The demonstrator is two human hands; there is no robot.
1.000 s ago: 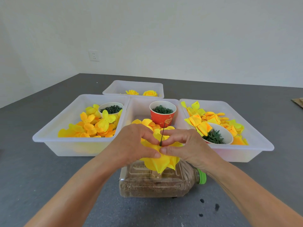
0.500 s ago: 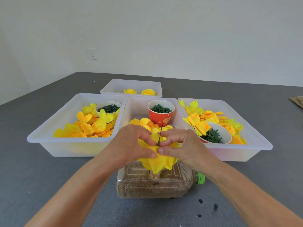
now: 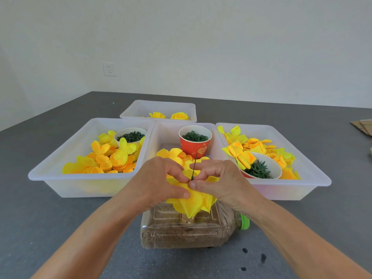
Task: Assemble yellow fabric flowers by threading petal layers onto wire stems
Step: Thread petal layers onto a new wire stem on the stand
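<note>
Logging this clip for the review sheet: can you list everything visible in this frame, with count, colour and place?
Trays: four, translucent white, three in a row, one behind.
Loose petal layers: many, yellow-orange, in the left, middle and right trays.
Finished flowers: two, yellow, back tray.
Paper cup: one, red, middle tray, holding dark green rings.
Bowls: two, white, in the left and right trays, holding green parts.
Bottle: one, clear with green cap, lying on its side, filled with brown grains.
Wire stem: one, dark, upright.
Petal layer: yellow, on the stem.
Table: grey.
Wall socket: one, white.
Left hand, right hand: pinching the petal layer at the stem.
</note>
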